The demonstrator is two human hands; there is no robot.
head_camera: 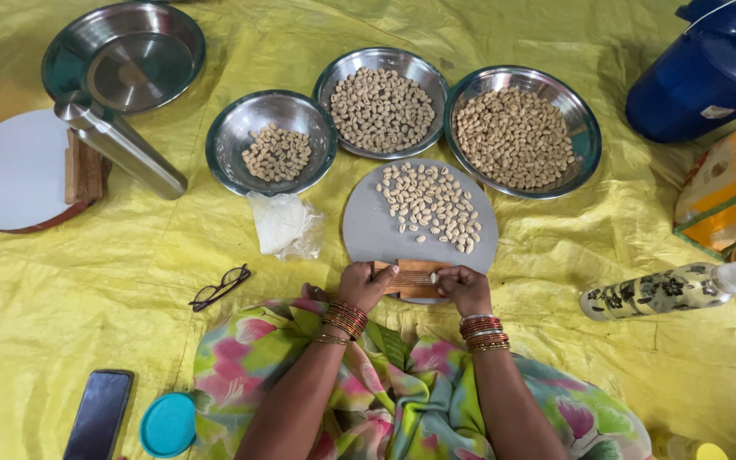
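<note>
Board: small ridged wooden board (408,278) at near edge of round grey plate (368,230).
Left hand (362,284): fingers curled onto board's left end.
Right hand (463,288): thumb and fingers pinching pale dough piece (434,278) on board.
Shaped pieces (432,204): scattered across plate beyond board.

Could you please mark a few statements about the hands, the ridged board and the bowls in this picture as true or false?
1. Both hands rest on the small ridged wooden board. True: the left hand and the right hand are on it.
2. Four steel bowls hold pale pieces. False: three do, namely the small bowl, the middle bowl and the large bowl.
3. The round grey board carries shaped pieces. True.
4. The spectacles lie on the grey board. False: they lie on the yellow sheet.
5. The phone lies beside a teal lid. True.
</note>
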